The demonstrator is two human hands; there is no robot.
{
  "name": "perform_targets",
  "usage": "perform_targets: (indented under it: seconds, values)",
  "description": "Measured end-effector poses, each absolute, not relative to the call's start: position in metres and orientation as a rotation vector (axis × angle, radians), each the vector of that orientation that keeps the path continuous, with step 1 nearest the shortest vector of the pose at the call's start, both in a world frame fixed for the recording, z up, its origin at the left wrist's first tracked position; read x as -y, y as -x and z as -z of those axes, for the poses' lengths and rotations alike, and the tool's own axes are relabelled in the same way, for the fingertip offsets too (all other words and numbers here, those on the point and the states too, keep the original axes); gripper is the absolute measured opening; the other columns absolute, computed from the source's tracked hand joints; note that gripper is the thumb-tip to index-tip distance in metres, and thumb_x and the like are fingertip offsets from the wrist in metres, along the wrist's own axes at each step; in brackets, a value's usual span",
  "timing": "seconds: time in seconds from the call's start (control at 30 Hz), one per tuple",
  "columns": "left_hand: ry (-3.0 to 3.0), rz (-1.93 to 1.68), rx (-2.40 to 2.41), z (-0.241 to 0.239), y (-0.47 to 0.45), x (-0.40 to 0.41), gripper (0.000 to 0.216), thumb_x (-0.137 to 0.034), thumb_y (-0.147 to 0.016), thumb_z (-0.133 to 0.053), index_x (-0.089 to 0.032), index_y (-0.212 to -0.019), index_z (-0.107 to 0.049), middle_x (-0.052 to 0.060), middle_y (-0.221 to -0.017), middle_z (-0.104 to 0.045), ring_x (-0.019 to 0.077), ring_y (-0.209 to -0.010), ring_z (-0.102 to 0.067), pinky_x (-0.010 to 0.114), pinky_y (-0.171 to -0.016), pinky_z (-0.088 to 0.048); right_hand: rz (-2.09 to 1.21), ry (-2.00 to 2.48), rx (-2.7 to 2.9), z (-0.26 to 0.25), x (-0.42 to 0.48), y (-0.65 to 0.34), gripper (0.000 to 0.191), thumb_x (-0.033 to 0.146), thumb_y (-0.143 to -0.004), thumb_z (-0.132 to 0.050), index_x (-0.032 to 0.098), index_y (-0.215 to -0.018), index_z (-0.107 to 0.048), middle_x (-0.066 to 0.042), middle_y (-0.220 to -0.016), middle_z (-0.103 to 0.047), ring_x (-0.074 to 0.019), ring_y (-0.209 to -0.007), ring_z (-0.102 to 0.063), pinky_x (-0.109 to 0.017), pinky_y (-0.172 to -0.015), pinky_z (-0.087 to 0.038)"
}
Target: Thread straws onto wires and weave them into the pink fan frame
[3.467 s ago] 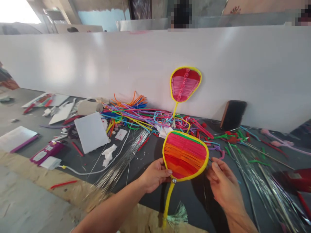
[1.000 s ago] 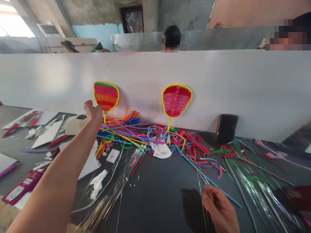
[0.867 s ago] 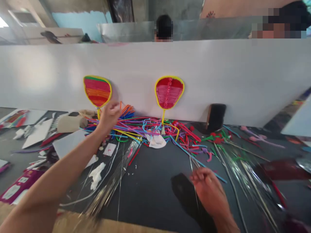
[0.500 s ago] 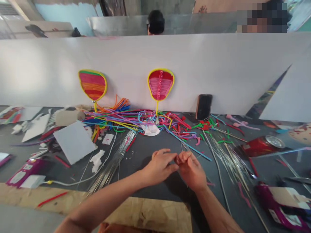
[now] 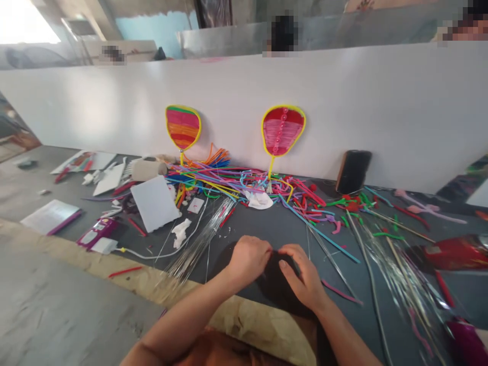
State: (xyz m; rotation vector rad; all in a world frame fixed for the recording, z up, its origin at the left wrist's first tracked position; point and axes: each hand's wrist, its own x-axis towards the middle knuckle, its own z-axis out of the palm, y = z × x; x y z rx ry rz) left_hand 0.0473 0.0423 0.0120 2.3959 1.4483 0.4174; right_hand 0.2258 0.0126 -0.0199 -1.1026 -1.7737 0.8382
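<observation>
My left hand [image 5: 250, 260] is curled above the dark tabletop, its fingers bent inward; whatever they may hold is hidden or too small to name. Close by on the right, my right hand [image 5: 304, 277] is open, thumb and forefinger apart, its fingertips near the left knuckles. Beyond both hands lies a heap of coloured pipe cleaners [image 5: 229, 178]. Two fan shapes with yellow rims stand against the white board: a striped orange and pink fan [image 5: 183, 127] and a pink fan [image 5: 282, 131] with a row of beads down its middle.
Thin metal wires [image 5: 202, 244] lie left of my hands. A phone [image 5: 354, 172] leans on the white board [image 5: 229, 101]. White card [image 5: 154, 203], a purple box [image 5: 97, 231] and a white cable [image 5: 152, 255] are at left; a red can [image 5: 457, 252] lies at right.
The camera view has swung left, so the table items appear further right. My hands have drawn slightly apart; my left fingers have curled in, and my right fingers have opened.
</observation>
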Motion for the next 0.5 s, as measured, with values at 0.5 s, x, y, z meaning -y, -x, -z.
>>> perform_targets:
  seconds: [0.5]
  values:
    - [-2.151, 0.263, -2.106, -0.022, 0.079, -0.047, 0.021, -0.028, -0.088, -0.040, -0.018, -0.102, -0.053, 0.009, -0.097, -0.060, 0.0234, -0.087, -0.060, 0.031, -0.069, -0.043, -0.488, 1.411, 2.150, 0.013, -0.030, -0.245, 0.017, 0.022, -0.086, -0.046, 0.021, -0.098, -0.059, -0.008, -0.098, -0.061, -0.0227, -0.094, -0.057, -0.038, -0.084, -0.046]
